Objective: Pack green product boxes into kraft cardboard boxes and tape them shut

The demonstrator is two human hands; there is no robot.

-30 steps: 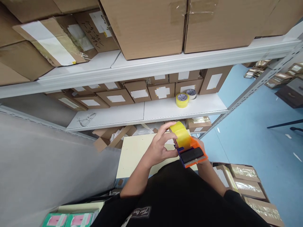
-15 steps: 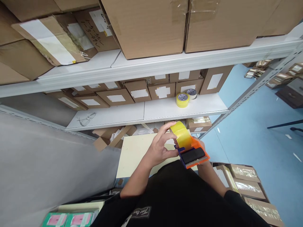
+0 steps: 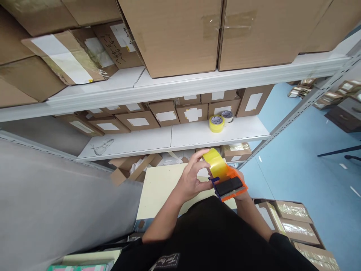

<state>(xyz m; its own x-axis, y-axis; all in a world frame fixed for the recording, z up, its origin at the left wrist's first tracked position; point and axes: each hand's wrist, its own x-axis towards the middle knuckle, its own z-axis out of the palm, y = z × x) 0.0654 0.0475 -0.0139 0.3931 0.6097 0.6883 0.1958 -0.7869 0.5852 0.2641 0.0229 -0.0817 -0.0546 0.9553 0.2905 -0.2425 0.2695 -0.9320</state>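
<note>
1. Yellow tape roll [image 3: 214,162]: smooth, glossy plastic film.
2. Tape dispenser [image 3: 233,173]: orange and dark-blue plastic; its black roller [image 3: 229,186] looks matt.
3. Middle shelf [image 3: 143,142]: smooth, pale, with a low sheen; near its right end, shelf tape [image 3: 216,127], glossy and yellow; near its left end, a clear item [image 3: 102,148], shiny and plastic-looking.
4. Large carton [image 3: 175,41], along the upper shelf's [image 3: 239,79] front edge: matt brown cardboard.
5. Shirt [image 3: 214,237]: soft, matt black cloth.

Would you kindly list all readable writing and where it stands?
"1-5-55": handwritten on a cardboard box.
"1-3-49": below it, same box.
"Time": shirt patch; rest unclear.
Too small to read: white labels, print on tape rolls on the shelf.
Tape dispenser: none readable.
</note>
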